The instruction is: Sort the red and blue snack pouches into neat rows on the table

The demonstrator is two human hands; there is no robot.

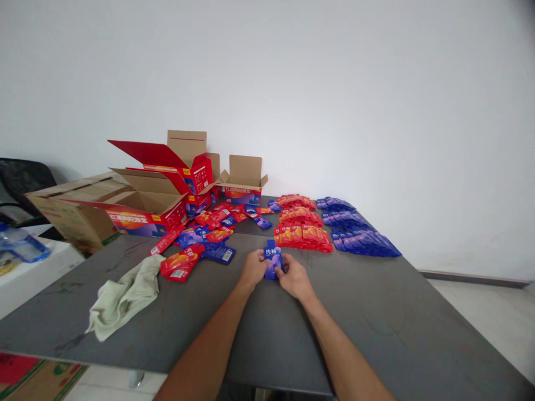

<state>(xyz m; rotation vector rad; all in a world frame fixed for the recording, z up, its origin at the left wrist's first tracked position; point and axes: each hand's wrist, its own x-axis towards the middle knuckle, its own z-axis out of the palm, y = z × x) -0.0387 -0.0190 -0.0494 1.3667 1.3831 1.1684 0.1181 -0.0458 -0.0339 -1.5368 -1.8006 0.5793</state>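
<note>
Between my two hands, upright above the grey table, is a blue sachet (273, 259) with white lettering and a purple picture. My left hand (253, 267) pinches its left edge. On the opposite edge, the fingers and thumb of my right hand (293, 274) close on it. Just beyond are overlapping rows of red sachets (303, 236). Rows of blue sachets (363, 242) lie to their right. A loose mixed heap of red and blue sachets (217, 217) spreads out to the left of my hands, the nearest red sachet (181, 262) lying toward the cloth.
Open red printed cartons (140, 217) stand at the back left, with another open carton (243, 195) by the wall. A pale green cloth (125, 298) lies crumpled on the table (376, 334). Further left are a brown cardboard box (71, 206) and a water bottle (25, 245).
</note>
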